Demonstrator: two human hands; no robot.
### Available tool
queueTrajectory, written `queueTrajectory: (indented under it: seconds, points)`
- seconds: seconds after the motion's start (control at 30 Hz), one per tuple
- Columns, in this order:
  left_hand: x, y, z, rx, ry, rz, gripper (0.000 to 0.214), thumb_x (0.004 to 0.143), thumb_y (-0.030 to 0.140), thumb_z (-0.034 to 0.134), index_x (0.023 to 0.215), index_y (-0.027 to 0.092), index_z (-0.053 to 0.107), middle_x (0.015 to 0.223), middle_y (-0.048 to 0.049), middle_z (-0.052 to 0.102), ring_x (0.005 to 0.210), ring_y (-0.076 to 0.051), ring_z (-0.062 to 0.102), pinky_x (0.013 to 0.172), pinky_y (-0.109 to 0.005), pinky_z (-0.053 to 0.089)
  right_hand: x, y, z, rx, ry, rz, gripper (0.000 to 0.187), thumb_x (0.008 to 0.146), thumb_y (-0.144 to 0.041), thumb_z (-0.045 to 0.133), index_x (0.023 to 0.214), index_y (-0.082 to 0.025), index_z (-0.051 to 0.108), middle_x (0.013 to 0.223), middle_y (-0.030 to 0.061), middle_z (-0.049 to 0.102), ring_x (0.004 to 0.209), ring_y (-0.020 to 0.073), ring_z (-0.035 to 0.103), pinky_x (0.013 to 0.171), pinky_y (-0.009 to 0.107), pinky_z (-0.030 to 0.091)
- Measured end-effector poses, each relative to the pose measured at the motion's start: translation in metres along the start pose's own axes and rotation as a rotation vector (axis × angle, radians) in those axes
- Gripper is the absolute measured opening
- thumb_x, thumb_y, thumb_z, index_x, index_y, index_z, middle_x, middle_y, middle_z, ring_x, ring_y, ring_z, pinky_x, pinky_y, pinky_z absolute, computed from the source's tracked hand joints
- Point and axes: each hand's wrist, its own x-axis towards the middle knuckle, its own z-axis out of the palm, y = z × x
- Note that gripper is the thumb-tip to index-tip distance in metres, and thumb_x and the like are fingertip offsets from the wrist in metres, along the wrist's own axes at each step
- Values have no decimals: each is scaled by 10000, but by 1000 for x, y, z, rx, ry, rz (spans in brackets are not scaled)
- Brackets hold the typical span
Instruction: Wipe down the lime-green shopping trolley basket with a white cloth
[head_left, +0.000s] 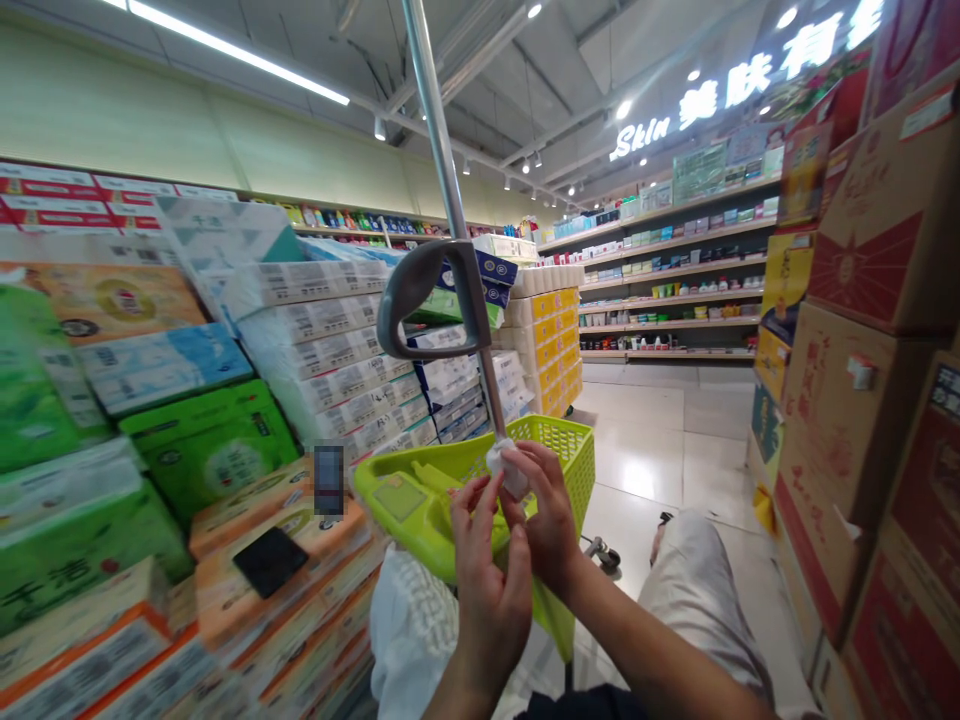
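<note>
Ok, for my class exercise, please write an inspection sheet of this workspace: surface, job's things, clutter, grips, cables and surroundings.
Surface: yellow-green basket with a perforated wall, by the grips.
Job's things: crumpled white item, material unclear.
Clutter: flat black item lying on an orange pack.
Grips: right grip holds the crumpled white item; left grip has fingertips at it, exact contact unclear.
Cables: nothing seen.
Surroundings: stacked packs at picture left, cartons at right, stocked shelves beyond.
</note>
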Motion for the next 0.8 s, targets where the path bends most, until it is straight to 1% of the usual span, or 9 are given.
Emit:
queueTrajectory:
  seconds: [0.13,0.23,0.33,0.43,0.5,0.6,0.67,0.77,0.8]
  points:
    - [-6,-2,7,2,-54,-59,538,915,246,456,1439,253,332,1445,-111,370,1352,-254,369,1117,-464,345,-5,-1,-6,71,-109,-10,474,886,-224,509,1355,-281,477,1338,95,443,1238,234,486,1049,404,431]
    - [2,-5,12,-69,-41,-140,572,915,262,460,1456,233,276,1479,-122,353,1375,-250,348,1138,-464,309,-9,-3,-11,199,-178,24,392,903,-273,475,1291,-262,530,1377,96,442,1280,250,455,1077,436,394]
    - [21,-9,18,-211,-22,-257,579,903,284,470,1436,202,260,1418,-139,439,1300,-231,458,1090,-421,378,-10,-2,-10,380,-95,168,286,915,-299,462,1181,-259,558,1276,89,533,1222,244,510,1043,442,417]
    - [43,-14,23,-223,-39,-333,483,866,275,500,1324,175,383,1246,-132,571,1134,-225,584,995,-396,456,-10,1,-4,587,-7,389,266,914,-333,474,1170,-264,501,1186,77,572,1144,228,563,987,422,459]
    - [55,-17,25,-203,-79,-348,439,845,248,509,1267,163,425,1105,-109,624,1002,-212,627,933,-393,482,-13,5,0,629,19,476,280,906,-365,489,1166,-260,486,1163,73,571,1121,222,566,966,408,469]
    - [76,-15,24,-217,-85,-333,402,821,244,543,1206,157,468,953,-67,639,896,-199,630,883,-374,486,-22,10,2,561,54,541,309,891,-411,511,1154,-249,500,1149,76,561,1088,216,555,939,388,474]
    - [95,-6,20,-255,-69,-271,376,823,259,555,1180,164,487,908,-46,631,838,-186,617,851,-353,484,-27,13,2,523,50,573,324,886,-435,517,1149,-245,507,1141,75,561,1060,210,557,922,378,472]
    - [125,12,12,-298,1,-137,366,832,240,550,1186,180,480,942,-36,612,832,-168,594,844,-326,470,-31,16,2,512,-1,603,350,883,-453,518,1164,-245,504,1119,66,583,1057,209,561,942,378,452]
    - [132,17,11,-295,-2,-111,353,835,225,543,1179,180,482,936,-32,608,817,-161,586,833,-318,470,-31,17,1,511,-14,608,356,882,-456,519,1168,-244,505,1106,63,592,1059,210,561,948,379,447]
